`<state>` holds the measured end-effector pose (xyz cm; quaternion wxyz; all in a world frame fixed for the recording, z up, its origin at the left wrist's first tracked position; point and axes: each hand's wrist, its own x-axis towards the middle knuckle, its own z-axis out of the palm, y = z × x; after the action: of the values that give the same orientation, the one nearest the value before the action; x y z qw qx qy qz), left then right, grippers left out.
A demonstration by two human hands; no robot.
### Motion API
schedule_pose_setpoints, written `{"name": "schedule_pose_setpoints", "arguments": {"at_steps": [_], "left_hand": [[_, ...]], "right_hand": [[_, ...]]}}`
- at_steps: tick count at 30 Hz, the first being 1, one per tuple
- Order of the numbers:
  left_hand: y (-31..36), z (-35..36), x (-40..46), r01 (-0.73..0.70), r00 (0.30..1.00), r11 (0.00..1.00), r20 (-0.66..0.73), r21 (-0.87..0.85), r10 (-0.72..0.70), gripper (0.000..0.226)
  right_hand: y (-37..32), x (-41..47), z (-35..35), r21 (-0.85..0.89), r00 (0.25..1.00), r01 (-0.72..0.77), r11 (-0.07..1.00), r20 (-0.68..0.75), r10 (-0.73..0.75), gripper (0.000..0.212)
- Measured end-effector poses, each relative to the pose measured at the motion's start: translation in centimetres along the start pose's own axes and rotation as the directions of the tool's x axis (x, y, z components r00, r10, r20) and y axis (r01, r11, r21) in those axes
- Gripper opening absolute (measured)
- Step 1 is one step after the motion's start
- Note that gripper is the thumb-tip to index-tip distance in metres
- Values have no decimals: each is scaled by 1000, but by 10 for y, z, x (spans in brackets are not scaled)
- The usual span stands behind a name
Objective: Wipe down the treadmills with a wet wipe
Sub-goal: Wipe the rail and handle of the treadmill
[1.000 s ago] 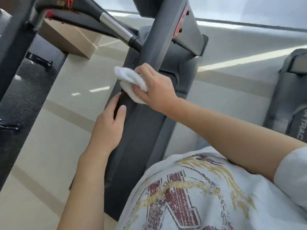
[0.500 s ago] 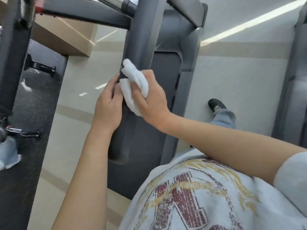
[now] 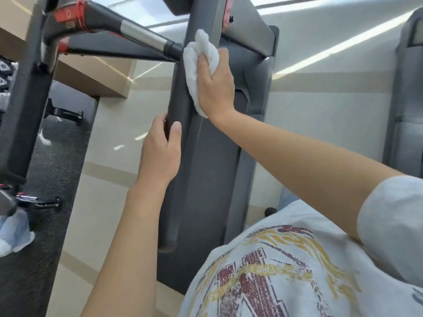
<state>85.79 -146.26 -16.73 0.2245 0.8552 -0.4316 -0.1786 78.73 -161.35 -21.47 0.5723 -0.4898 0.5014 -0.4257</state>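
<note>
The right hand [image 3: 216, 88] gripped a bunched white wipe [image 3: 199, 65] and pressed it against the grey upright post [image 3: 180, 99] of the treadmill [image 3: 212, 170], just below where the handrail [image 3: 142, 38] joined it. The left hand [image 3: 160, 152] curled round the post's edge lower down, thumb on its front face.

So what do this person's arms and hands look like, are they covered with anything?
Both hands, left hand and right hand, are bare: no gloves, rings or watch visible. The forearms are bare too. A short white sleeve covers the right upper arm, part of a white T-shirt with a cracked maroon and yellow print.
</note>
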Motion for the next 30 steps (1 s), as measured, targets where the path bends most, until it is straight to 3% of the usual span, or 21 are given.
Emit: {"name": "schedule_pose_setpoints", "arguments": {"at_steps": [4,8,15,20,25,28,30], "left_hand": [[22,8,46,-113,991,993,-63,27,115,45],[49,16,85,-127,983,992,-132,5,127,38],[96,36,168,-205,962,976,-170,71,214,38],[127,51,226,-226,958,957,-135,180,251,44],[142,65,244,-210,950,956,-188,205,249,42],[136,64,246,-183,957,971,-197,157,212,28],[135,62,247,-131,964,987,-218,93,149,24]], "right_hand": [[9,-31,-7,74,988,-22,997,154,10,21],[13,-26,-12,99,960,-54,994,278,24,21],[-26,166,-3,14,1000,-7,1000,17,7,34],[-51,278,-10,-115,999,41,993,4,-40,42],[-39,264,-19,-227,965,251,941,133,-225,38],[-19,223,-36,-199,878,391,899,375,-298,31],[-14,217,-42,-179,815,485,856,447,-369,30]]}}
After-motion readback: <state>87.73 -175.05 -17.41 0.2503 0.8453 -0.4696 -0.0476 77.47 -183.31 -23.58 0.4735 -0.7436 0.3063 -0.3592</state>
